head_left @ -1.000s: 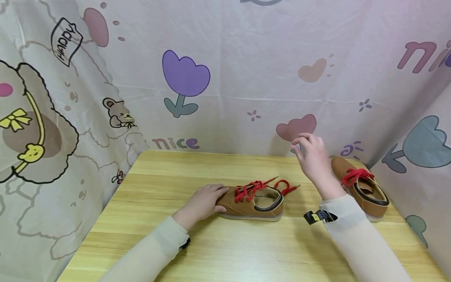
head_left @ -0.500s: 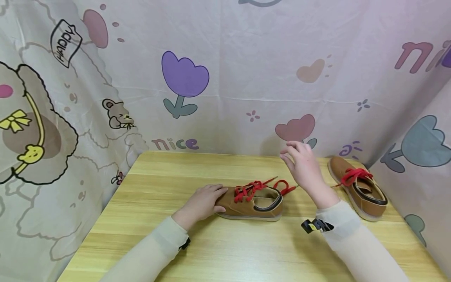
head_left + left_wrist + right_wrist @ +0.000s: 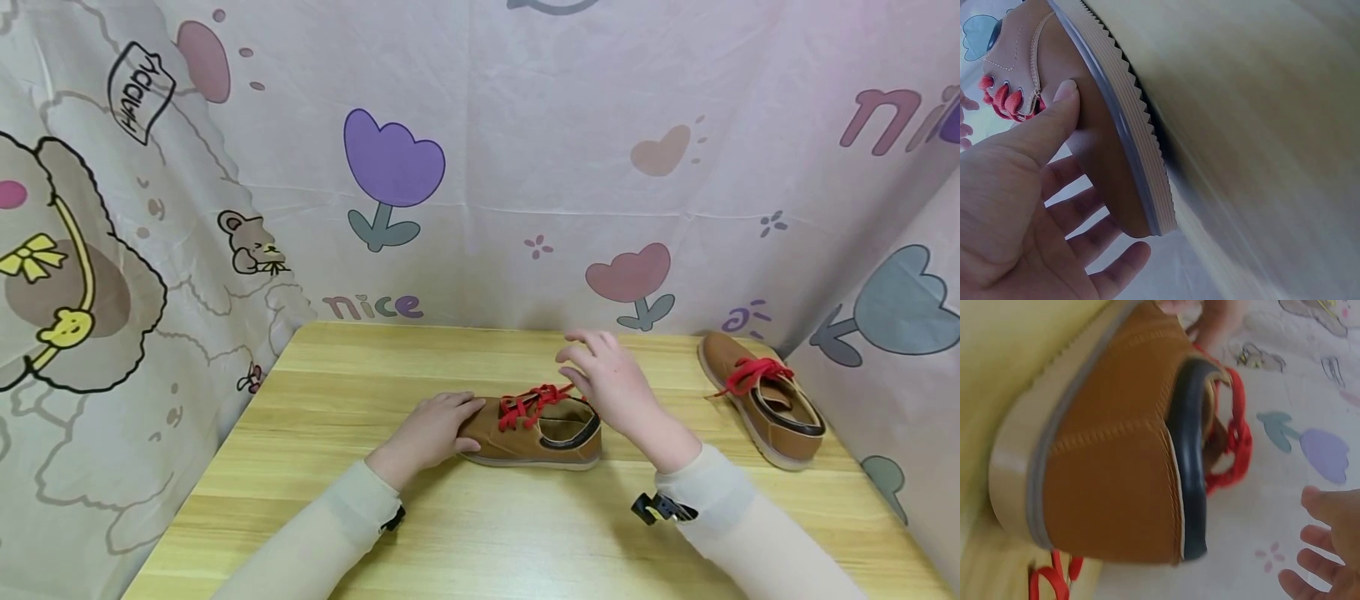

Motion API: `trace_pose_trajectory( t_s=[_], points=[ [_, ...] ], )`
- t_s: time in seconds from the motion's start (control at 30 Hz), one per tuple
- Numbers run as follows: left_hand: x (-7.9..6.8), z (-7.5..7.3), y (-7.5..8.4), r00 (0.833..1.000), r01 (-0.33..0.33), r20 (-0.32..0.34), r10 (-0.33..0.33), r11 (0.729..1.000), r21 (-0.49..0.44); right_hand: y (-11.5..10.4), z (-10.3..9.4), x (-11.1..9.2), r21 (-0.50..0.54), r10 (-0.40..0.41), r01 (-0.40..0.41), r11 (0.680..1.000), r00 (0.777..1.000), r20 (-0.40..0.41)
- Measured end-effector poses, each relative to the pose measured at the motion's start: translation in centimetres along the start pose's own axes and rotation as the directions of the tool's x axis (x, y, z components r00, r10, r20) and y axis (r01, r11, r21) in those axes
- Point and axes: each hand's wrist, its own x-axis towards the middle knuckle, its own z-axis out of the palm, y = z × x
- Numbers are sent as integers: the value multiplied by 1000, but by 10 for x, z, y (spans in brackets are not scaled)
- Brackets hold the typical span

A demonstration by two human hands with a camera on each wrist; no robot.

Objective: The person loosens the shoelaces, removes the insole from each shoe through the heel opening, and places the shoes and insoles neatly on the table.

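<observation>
A brown shoe (image 3: 570,454) with red laces (image 3: 534,402) lies on its sole, toe to the left, in the head view. My left hand (image 3: 429,433) holds its toe. In the left wrist view the thumb (image 3: 1060,119) presses the shoe's side (image 3: 1100,137), and the other fingers go round the far side. Above the heel opening hovers my right hand (image 3: 611,383), fingers loosely bent and nothing in them. It hides part of the loose lace ends. In the right wrist view that hand (image 3: 1329,544) is apart from the shoe's heel (image 3: 1110,487).
A second brown shoe (image 3: 787,433), its red laces tied in a bow, stands at the table's right edge. The wooden table (image 3: 465,542) ends against a printed curtain (image 3: 480,275) at the back, and more curtain hangs on both sides.
My right hand has come left and down from beside the second shoe to over the first shoe's heel. The left hand and the shoe have stayed put.
</observation>
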Motion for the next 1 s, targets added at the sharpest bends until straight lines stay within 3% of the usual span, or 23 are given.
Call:
trace_pose_trajectory(
  t_s=[0.37, 0.6, 1.0],
  points=[
    [-1, -1, 1, 1000, 1, 3, -1, 1000, -7, -24, 14, -7, 50, -89, 83, 995, 988, 130],
    [1, 0, 0, 1000, 9, 7, -9, 1000, -4, -31, 18, -12, 70, -116, 102, 992, 967, 229],
    [1, 0, 0, 1000, 14, 3, -14, 1000, -23, -31, 22, -14, -9, -127, 138, 990, 928, 351]
  ],
)
